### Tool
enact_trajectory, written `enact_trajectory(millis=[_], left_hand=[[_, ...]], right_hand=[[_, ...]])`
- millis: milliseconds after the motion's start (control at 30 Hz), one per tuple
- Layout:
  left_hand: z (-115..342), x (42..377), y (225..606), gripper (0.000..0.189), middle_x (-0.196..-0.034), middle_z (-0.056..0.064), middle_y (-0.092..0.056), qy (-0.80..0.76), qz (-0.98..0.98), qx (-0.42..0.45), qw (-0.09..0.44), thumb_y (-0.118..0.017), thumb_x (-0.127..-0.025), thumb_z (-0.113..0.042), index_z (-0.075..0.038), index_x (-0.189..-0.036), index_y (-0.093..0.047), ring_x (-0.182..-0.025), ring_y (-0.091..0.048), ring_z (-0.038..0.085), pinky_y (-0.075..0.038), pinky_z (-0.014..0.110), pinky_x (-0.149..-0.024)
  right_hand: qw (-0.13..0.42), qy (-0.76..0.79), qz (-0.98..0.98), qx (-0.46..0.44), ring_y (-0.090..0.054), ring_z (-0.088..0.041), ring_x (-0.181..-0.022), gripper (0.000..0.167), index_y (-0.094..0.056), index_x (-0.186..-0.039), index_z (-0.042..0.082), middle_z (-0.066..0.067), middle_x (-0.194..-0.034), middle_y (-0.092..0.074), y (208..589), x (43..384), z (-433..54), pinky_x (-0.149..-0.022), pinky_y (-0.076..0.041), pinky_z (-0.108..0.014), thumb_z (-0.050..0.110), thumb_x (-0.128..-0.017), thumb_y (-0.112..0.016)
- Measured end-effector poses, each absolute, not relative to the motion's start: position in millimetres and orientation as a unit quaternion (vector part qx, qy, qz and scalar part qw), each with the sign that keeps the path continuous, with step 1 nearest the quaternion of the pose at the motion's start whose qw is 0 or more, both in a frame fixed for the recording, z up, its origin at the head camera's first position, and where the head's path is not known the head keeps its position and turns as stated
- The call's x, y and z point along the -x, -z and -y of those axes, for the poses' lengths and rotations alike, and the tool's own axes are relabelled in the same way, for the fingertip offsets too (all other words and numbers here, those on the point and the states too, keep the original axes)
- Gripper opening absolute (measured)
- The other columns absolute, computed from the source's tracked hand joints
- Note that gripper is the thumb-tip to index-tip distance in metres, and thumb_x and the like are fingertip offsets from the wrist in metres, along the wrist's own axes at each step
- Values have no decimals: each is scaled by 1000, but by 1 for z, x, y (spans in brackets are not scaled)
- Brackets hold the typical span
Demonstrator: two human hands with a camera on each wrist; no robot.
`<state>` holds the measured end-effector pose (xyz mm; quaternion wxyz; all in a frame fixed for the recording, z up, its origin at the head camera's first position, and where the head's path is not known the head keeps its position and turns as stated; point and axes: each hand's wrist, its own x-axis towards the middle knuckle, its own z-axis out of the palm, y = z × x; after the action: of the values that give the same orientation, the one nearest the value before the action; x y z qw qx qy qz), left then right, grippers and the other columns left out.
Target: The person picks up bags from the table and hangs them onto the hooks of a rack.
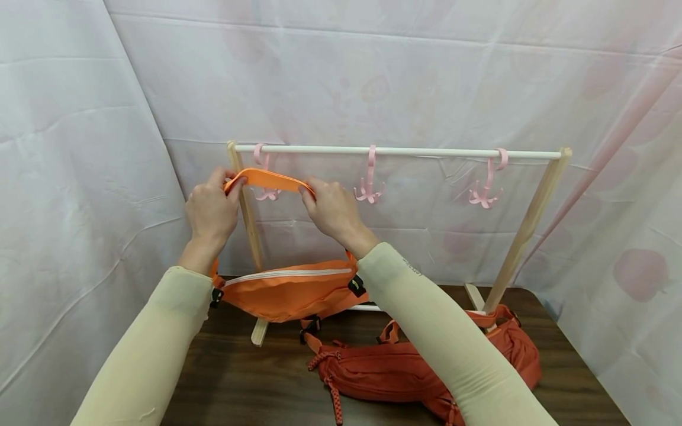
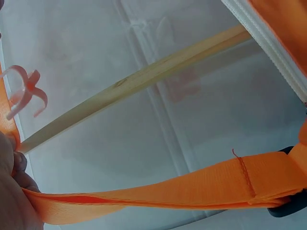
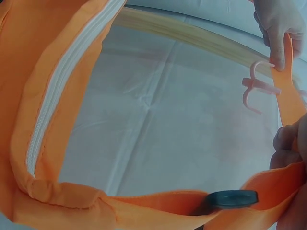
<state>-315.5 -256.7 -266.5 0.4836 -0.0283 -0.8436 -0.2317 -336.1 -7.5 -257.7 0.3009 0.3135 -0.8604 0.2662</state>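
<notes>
Both hands pinch the strap (image 1: pixel 273 179) of an orange waist bag (image 1: pixel 290 290), the left hand (image 1: pixel 213 207) at one end of a short stretch and the right hand (image 1: pixel 337 210) at the other. The bag, with a white zipper, hangs from this strap below the hands. Just behind the stretched strap is a pink hook (image 1: pixel 268 193) on the white rod. In the left wrist view the strap (image 2: pixel 192 187) runs from the fingers down to a black buckle. The right wrist view shows the zipper (image 3: pixel 57 81) and both hands on the strap.
A white rod (image 1: pixel 426 152) on wooden posts (image 1: pixel 527 231) carries two more pink hooks, one at the middle (image 1: pixel 369 186) and one at the right (image 1: pixel 483 192). A rust-red waist bag (image 1: pixel 383 370) lies on the dark wooden table (image 1: pixel 240 378), partly under the right forearm. Pale curtains surround the table.
</notes>
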Motion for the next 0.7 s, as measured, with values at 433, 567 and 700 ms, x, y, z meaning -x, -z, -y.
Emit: enact_trajectory(millis=[433, 567, 700], left_hand=[[260, 312, 282, 34, -97, 24, -76, 242, 847, 33, 471, -72, -103, -34, -1, -112, -69, -78, -71, 46, -52, 59, -65], [263, 311, 287, 33, -95, 25, -76, 250, 847, 28, 469, -72, -104, -33, -1, -112, -70, -77, -70, 45, -51, 56, -65], [266, 308, 292, 32, -91, 24, -75, 260, 839, 30, 477, -73, -103, -31, 0, -109, -71, -73, -68, 43, -47, 53, -63]], right_hand=[[287, -246, 874, -304, -46, -16, -49, 23, -73, -112, 14, 2, -62, -48, 264, 341, 8, -46, -33, -29, 31, -111, -59], [269, -244, 881, -303, -46, -15, -49, 23, -72, -112, 14, 1, -64, -50, 266, 341, 11, -46, -33, -28, 32, -111, -58], [243, -245, 889, -301, -47, -15, -51, 24, -72, -111, 14, 1, -67, -53, 268, 343, 14, -47, -34, -27, 33, -112, -57]])
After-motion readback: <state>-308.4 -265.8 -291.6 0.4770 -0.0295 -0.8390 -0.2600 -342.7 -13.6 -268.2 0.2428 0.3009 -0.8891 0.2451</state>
